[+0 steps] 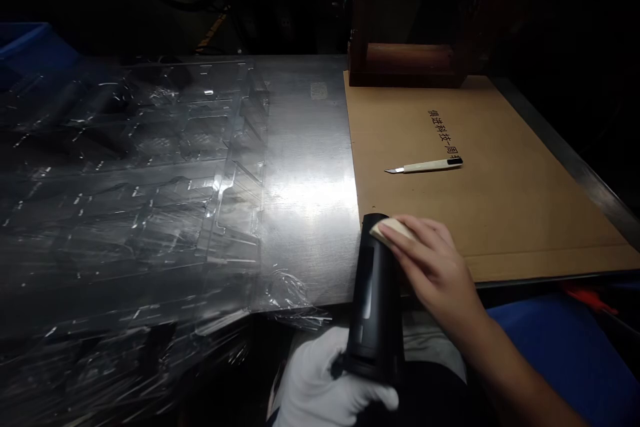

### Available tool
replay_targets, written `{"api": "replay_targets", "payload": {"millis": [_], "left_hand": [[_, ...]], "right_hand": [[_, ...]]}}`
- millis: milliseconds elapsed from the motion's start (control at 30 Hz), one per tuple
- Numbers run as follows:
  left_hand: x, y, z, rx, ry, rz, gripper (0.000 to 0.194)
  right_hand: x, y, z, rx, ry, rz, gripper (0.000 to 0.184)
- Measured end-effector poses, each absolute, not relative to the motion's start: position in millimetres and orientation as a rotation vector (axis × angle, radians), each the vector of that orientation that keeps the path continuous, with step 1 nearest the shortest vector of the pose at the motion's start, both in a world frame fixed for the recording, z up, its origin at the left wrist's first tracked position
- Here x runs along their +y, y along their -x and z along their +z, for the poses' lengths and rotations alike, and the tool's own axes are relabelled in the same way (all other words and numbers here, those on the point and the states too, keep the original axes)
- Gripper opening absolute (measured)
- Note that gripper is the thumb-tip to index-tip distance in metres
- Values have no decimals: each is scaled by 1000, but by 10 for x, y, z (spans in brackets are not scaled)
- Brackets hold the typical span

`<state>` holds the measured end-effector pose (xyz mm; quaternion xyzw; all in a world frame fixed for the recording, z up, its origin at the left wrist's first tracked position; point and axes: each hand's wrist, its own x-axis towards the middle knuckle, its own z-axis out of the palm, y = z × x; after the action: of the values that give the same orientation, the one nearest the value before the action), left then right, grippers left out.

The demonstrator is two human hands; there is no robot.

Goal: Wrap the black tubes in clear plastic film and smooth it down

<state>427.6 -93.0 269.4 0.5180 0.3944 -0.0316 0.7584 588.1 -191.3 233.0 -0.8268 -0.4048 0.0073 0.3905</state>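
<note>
Head view: we have the black cylindrical tool (375,300) at bottom centre, long axis up-frame, gloved left hand (325,380) fingers clamped round its lower end, right hand (430,267) fingers together on a cream pad (395,232) at its top.

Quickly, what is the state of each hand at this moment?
Left hand: closed, in a white glove, holding a black cylindrical tool.
Right hand: closed on a pale pad, pressing it on the tool's end.

Six o'clock: my white glove (320,380) around a black tool (375,307). Two o'clock: a tan board (525,200) with black characters (443,128) and a cream-handled knife (433,165).
</note>
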Motion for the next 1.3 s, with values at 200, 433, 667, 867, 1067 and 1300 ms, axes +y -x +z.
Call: {"api": "replay_targets", "payload": {"millis": [200, 433, 667, 867, 1067, 1300], "left_hand": [[-932, -4263, 2714, 898, -1141, -60, 22], [-933, -4224, 2656, 925, -1163, -97, 22], [-790, -4124, 2494, 919, -1073, 50, 34], [-603, -4083, 2408, 891, -1075, 103, 46], [-543, -4093, 2437, 853, -1158, 66, 40], [-570, -4043, 2396, 856, -1144, 90, 37]], "right_hand": [[-1838, -5965, 2302, -1021, 2110, -43, 31], [-1932, -5887, 2328, -1058, 2087, 27, 36], [-1885, -5900, 2287, -846, 2029, 113, 31], [-2528, -5609, 2132, -297, 1738, 434, 30], [-2248, -5908, 2219, -521, 1897, 237, 26], [-1822, -6083, 2340, -1092, 2065, 18, 30]]}}
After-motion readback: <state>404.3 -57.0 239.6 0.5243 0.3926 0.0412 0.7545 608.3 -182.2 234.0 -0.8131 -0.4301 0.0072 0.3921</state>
